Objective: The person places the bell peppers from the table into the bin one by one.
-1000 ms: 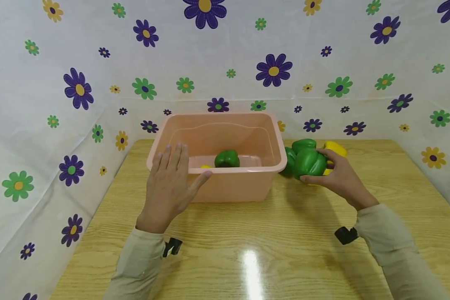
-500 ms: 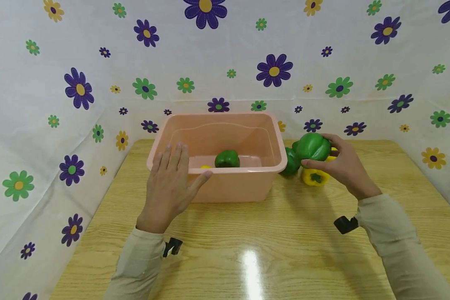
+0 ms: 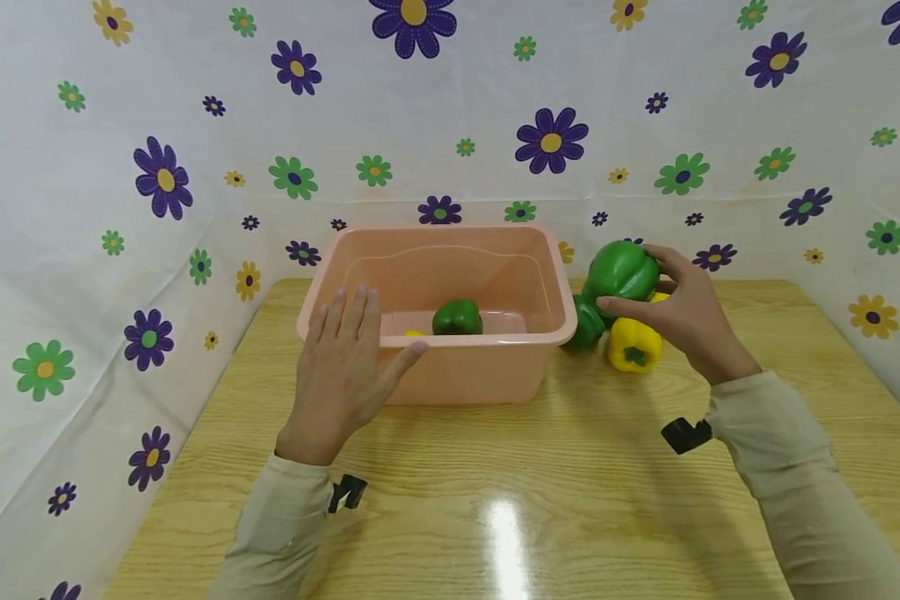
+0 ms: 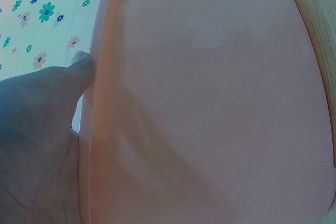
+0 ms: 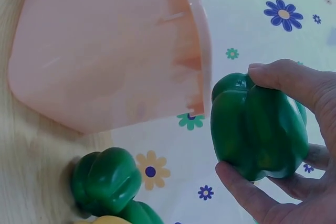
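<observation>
Green pepper (image 3: 621,271), pretty glossy, is up in the air in the right hand (image 3: 690,312). The grip's clear from that wrist: thumb pressed on one side, fingers curled round the other, so yeah, clamped on it. It's off to the right of the pink bin (image 3: 465,375), outside it, and the wrist view shows a gap between it and the peppers lower down.

Those sit on the table (image 3: 435,500) just beside the bin's right end. You've got a second green (image 3: 587,323) right by the bin wall, then a front yellow (image 3: 634,342) next to it with the stem end facing the head camera. A back yellow (image 3: 658,297) is mostly hidden behind the right hand. From the right wrist you can also spot a third green (image 5: 143,213), partly cut off at the bottom edge.

Left hand (image 3: 337,375) isn't gripping anything, its fingers are straight and close together with the thumb stuck out. It's at the left part of the bin's near side, and the left wrist view has the thumb touching the rim (image 4: 86,108).

Inside the bin there's one more, the binned green (image 3: 457,317), plus a yellow bit (image 3: 414,333) barely peeking over the near edge, too little showing to say what it is. White cloth (image 3: 465,100) with purple, green and yellow flowers hangs behind everything.
</observation>
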### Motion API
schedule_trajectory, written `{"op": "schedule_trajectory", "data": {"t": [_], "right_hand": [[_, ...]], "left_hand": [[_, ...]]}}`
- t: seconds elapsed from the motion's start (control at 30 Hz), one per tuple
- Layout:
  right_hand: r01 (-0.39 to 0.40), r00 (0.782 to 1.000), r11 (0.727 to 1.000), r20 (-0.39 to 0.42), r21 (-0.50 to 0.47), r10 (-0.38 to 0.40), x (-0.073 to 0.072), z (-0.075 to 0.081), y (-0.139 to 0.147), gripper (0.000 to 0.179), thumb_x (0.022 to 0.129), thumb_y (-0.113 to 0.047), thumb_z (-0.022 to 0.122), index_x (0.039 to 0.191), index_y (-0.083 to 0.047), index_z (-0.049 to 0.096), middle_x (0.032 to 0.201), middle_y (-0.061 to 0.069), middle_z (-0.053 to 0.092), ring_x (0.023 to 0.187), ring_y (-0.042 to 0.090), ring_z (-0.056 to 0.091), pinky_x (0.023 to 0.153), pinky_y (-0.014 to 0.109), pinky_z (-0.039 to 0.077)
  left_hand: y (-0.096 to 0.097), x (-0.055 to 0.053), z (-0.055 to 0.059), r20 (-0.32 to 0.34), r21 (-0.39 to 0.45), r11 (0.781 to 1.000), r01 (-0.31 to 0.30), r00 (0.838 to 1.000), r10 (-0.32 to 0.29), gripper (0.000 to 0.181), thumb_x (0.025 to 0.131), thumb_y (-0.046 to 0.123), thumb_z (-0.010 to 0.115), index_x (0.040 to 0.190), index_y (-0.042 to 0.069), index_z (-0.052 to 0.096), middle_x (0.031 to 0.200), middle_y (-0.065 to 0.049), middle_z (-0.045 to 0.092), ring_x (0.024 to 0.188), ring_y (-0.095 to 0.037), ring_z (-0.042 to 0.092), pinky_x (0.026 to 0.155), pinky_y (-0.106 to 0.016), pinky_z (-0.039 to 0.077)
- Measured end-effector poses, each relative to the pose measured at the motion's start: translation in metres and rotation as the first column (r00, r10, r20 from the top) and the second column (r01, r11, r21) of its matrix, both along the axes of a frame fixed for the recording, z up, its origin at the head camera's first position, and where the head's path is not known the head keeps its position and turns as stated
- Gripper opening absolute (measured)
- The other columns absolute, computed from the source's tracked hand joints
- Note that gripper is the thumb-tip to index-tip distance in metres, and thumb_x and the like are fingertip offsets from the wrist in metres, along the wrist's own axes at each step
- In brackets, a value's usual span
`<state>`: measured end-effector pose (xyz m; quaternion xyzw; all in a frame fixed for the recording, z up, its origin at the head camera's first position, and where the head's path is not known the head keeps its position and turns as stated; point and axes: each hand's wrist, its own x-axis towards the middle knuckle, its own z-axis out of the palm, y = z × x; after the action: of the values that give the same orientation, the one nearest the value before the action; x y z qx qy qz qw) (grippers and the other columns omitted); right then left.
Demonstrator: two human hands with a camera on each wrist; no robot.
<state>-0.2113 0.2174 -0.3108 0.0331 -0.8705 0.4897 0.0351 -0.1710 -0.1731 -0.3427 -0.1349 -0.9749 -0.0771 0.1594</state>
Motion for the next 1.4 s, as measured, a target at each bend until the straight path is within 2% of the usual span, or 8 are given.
{"op": "schedule_trajectory", "data": {"t": [0.2,0.4,0.67,0.93,1.4], "right_hand": [[-0.011,1.000,1.000,-0.025,-0.021,0.011,-0.002,0.007,-0.004,0.091,0.085,-0.038,0.083,0.158,-0.015,0.035,0.147,0.012,0.046,0.122,0.034,0.046,0.081,0.030,0.053],[-0.012,1.000,0.999,-0.020,-0.035,0.011,-0.004,0.012,-0.010,0.093,0.083,-0.041,0.084,0.159,-0.017,0.034,0.147,0.011,0.046,0.125,0.034,0.046,0.085,0.035,0.053],[-0.038,0.998,0.996,-0.051,-0.080,0.034,-0.003,0.018,-0.020,0.088,0.083,-0.037,0.086,0.155,-0.018,0.040,0.144,0.007,0.049,0.122,0.030,0.049,0.082,0.028,0.055],[-0.066,0.994,0.994,-0.088,-0.092,0.058,-0.003,0.020,-0.027,0.082,0.083,-0.033,0.086,0.152,-0.018,0.044,0.140,0.005,0.052,0.118,0.027,0.053,0.082,0.027,0.056],[-0.079,0.993,0.990,-0.101,-0.114,0.068,-0.004,0.023,-0.039,0.083,0.082,-0.031,0.087,0.152,-0.018,0.045,0.137,0.005,0.054,0.118,0.026,0.053,0.084,0.028,0.056]], "left_hand": [[0.001,0.001,0.001,0.013,0.001,1.000,-0.003,1.000,0.003,0.097,0.098,0.069,0.044,0.157,-0.006,0.026,0.165,-0.022,0.022,0.152,-0.042,0.017,0.124,-0.054,0.011],[0.000,0.000,0.000,0.009,-0.002,1.000,-0.004,1.000,0.004,0.098,0.098,0.070,0.043,0.157,-0.006,0.025,0.165,-0.021,0.021,0.152,-0.041,0.017,0.123,-0.054,0.011],[0.000,0.000,0.000,0.011,-0.002,1.000,-0.004,1.000,0.004,0.098,0.098,0.070,0.043,0.157,-0.006,0.026,0.165,-0.022,0.022,0.152,-0.041,0.018,0.124,-0.054,0.011],[0.000,0.000,0.000,0.010,-0.004,1.000,-0.005,1.000,0.005,0.098,0.098,0.070,0.043,0.157,-0.006,0.026,0.165,-0.022,0.022,0.152,-0.042,0.018,0.123,-0.054,0.011],[0.000,0.001,0.001,0.027,-0.003,1.000,-0.009,1.000,0.009,0.098,0.098,0.070,0.042,0.158,-0.005,0.024,0.166,-0.021,0.019,0.153,-0.040,0.015,0.124,-0.053,0.009]]}}
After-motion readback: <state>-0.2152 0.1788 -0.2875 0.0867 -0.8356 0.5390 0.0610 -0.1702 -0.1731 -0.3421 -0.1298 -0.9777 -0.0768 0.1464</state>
